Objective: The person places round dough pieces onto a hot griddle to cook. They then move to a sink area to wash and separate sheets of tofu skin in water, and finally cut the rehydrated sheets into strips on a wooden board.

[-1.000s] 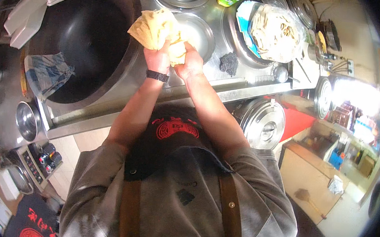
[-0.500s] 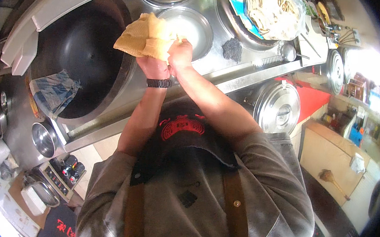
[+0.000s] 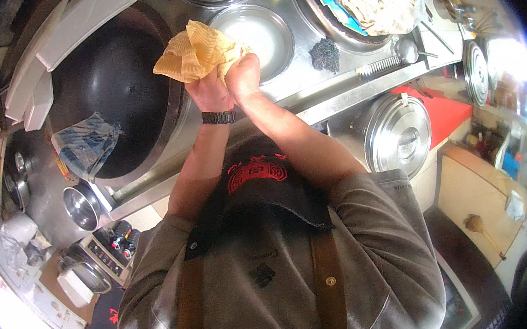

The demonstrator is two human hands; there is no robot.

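Both my hands are raised in the upper middle of the frame, clenched together on a crumpled yellow cloth (image 3: 195,53). My left hand (image 3: 210,93), with a dark watch band (image 3: 218,118) at the wrist, has its grip closed on the lower part of the cloth; my right hand (image 3: 243,74) is fisted on the cloth just beside it, the two hands touching. The loose folds of the cloth fan out to the left, above the rim of the large black wok (image 3: 112,86) set into the steel worktop (image 3: 298,72). Right of the hands lies a shallow round steel pan (image 3: 257,31); further right, a dark scouring pad (image 3: 325,53) rests on the worktop. A blue-grey rag (image 3: 88,144) lies at the wok's lower left edge. White boards (image 3: 74,26) lean at upper left. A lidded steel pot (image 3: 400,133) stands at right, below the worktop edge.
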